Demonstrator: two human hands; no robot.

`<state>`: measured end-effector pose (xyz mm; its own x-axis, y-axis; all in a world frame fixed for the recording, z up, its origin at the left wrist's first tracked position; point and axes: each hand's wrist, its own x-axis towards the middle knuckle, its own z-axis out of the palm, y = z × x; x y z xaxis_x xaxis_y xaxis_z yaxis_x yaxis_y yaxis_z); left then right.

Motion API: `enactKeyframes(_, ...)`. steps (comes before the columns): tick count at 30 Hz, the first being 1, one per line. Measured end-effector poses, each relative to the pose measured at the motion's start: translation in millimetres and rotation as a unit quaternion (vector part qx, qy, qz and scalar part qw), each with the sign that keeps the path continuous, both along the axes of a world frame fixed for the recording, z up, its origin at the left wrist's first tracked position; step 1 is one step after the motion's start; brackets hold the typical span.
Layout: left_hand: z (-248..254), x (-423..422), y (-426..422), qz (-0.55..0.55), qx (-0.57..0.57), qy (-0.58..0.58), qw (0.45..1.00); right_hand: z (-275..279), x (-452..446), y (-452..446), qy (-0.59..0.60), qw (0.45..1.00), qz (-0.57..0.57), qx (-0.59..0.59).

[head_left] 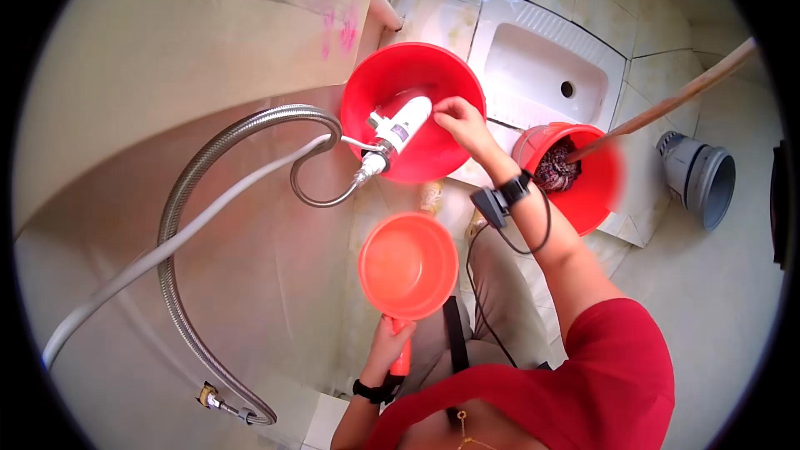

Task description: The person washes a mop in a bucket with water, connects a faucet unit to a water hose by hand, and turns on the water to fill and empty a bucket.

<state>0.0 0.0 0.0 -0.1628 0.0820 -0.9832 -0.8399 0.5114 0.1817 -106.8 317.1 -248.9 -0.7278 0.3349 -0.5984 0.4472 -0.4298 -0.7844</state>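
In the head view, the left hand, at the lower middle of the frame, grasps the handle of an orange dipper. The dipper's round bowl faces up near the centre, and its inside shows no visible contents. The right hand, above centre, has its fingers bent toward the thumb beside the rounded end of a white tap; whether it touches the tap or grips anything I cannot tell.

The tap slants over a red tub at the upper middle. A braided hose loops from the tap's lower end across the left of the frame to a fitting at the lower left, and a pale cable runs beside it.

At the upper right lies a squat toilet. Below it, a red bucket holds a mop, its head inside and its handle slanting to the upper right. A grey pipe sits at the far right.
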Motion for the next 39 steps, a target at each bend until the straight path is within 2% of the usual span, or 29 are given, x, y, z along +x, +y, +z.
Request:
enactKeyframes(2, -18.8, -4.0, 6.0, -0.086, 0.031, 0.063, 0.994, 2.3, 55.6, 15.0, -0.051, 0.998, 0.03, -0.02)
enactKeyframes(3, -12.1, 1.1, 28.4, -0.071, 0.084, 0.069, 0.992, 57.5, 94.2, 48.7, -0.106, 0.994, 0.02, 0.013)
enactKeyframes(5, 0.7, -11.6, 50.3, -0.037, 0.135, 0.074, 0.987, 104.1, 140.1, 39.4, -0.101, 0.983, 0.011, -0.152)
enactKeyframes(6, 31.1, -8.0, 64.3, -0.02, 0.114, 0.045, 0.992, 154.3, 172.3, 28.8, -0.155, 0.959, 0.019, -0.236)
enactKeyframes(7, 23.1, -10.0, 83.2, -0.021, 0.166, 0.052, 0.984, 180.3, 187.9, 30.5, -0.177, 0.94, 0.028, -0.289)
enactKeyframes(8, 10.6, -14.2, 102.0, -0.029, 0.221, 0.069, 0.972, 199.4, 196.5, 32.9, -0.178, 0.929, 0.057, -0.319)
enactKeyframes(12, -5.7, -9.4, 152.7, 0.003, 0.24, 0.094, 0.966, 252.4, 219.5, 3.9, -0.19, 0.89, 0.104, -0.402)
enactKeyframes(15, -7.2, -4.7, 194.9, 0.021, 0.261, 0.113, 0.958, 269.7, 219.2, -20.0, -0.1, 0.852, -0.01, -0.514)
enactKeyframes(17, -9.1, 5.2, 211.7, 0.003, 0.298, 0.1, 0.949, 271.4, 215.0, -26.9, -0.082, 0.858, -0.035, -0.506)
enactKeyframes(18, -16.1, 2.3, 212.3, -0.056, 0.3, 0.062, 0.95, 272.1, 210.7, -28.0, -0.081, 0.86, -0.036, -0.503)
enactKeyframes(19, -20.3, -0.5, 210.1, -0.06, 0.304, 0.062, 0.949, 272.4, 205.0, -29.6, -0.073, 0.877, -0.036, -0.474)
enactKeyframes(21, -25.4, -8.1, 202.6, -0.151, 0.29, 0.067, 0.943, 274.6, 202.5, -25.1, -0.064, 0.895, -0.044, -0.439)
enactKeyframes(22, -33.4, -16.7, 190.8, -0.149, 0.234, 0.111, 0.954, 277.2, 204.5, -20.4, -0.07, 0.88, -0.094, -0.461)
enactKeyframes(23, -47.1, -33.1, 173.2, -0.083, 0.126, 0.182, 0.972, 279.3, 208.2, -15.7, -0.078, 0.862, -0.144, -0.48)
enactKeyframes(24, -60.1, -51.7, 153.3, 0.003, 0.007, 0.251, 0.968, 277.7, 214.8, -10.8, -0.066, 0.863, -0.136, -0.482)
enactKeyframes(25, -71.2, -73.5, 133.7, 0.099, -0.098, 0.312, 0.94, 278.3, 221.3, -8.4, -0.068, 0.863, -0.14, -0.481)
enactKeyframes(26, -77.0, -95.6, 114.3, 0.177, -0.166, 0.357, 0.902, 280.4, 228.1, -7.7, -0.075, 0.885, -0.123, -0.443)
enactKeyframes(27, -80.7, -113.8, 98.0, 0.226, -0.196, 0.374, 0.878, 282.3, 234.5, -7.4, -0.081, 0.904, -0.105, -0.406)
enactKeyframes(29, -81.0, -148.8, 76.9, 0.227, -0.186, 0.411, 0.863, 284.3, 244.5, -6.8, -0.093, 0.915, -0.102, -0.379)
enactKeyframes(31, -78.3, -175.8, 65.7, 0.082, -0.028, 0.511, 0.855, 289.2, 251.2, -3.1, -0.106, 0.935, -0.091, -0.325)
enactKeyframes(32, -72.1, -185.1, 66.5, 0.079, -0.026, 0.51, 0.856, 294.4, 250.9, -1.5, -0.106, 0.933, -0.107, -0.328)
enactKeyframes(33, -47.4, -198.1, 80.5, -0.088, -0.076, 0.556, 0.823, 297.7, 250.9, -0.5, -0.106, 0.932, -0.112, -0.327)
enactKeyframes(34, -35.7, -206.7, 90.9, -0.25, -0.121, 0.583, 0.763, 300.3, 251.6, 0.7, -0.112, 0.93, -0.122, -0.329)
enactKeyframes(35, -41.3, -212.0, 93.8, -0.252, -0.118, 0.581, 0.765, 303.6, 252.0, 0.8, -0.119, 0.927, -0.131, -0.33)
enactKeyframes(37, -61.3, -226.2, 100.5, -0.143, 0.036, 0.566, 0.811, 307.7, 251.8, -2.4, -0.118, 0.926, -0.152, -0.326)
enactKeyframes(38, -71.7, -231.8, 103.4, -0.12, 0.103, 0.563, 0.811, 307.7, 252.8, -4.4, -0.12, 0.924, -0.157, -0.329)
enactKeyframes(39, -73.6, -234.9, 109.7, -0.12, 0.107, 0.561, 0.812, 308.2, 254.1, -6.2, -0.124, 0.921, -0.162, -0.331)
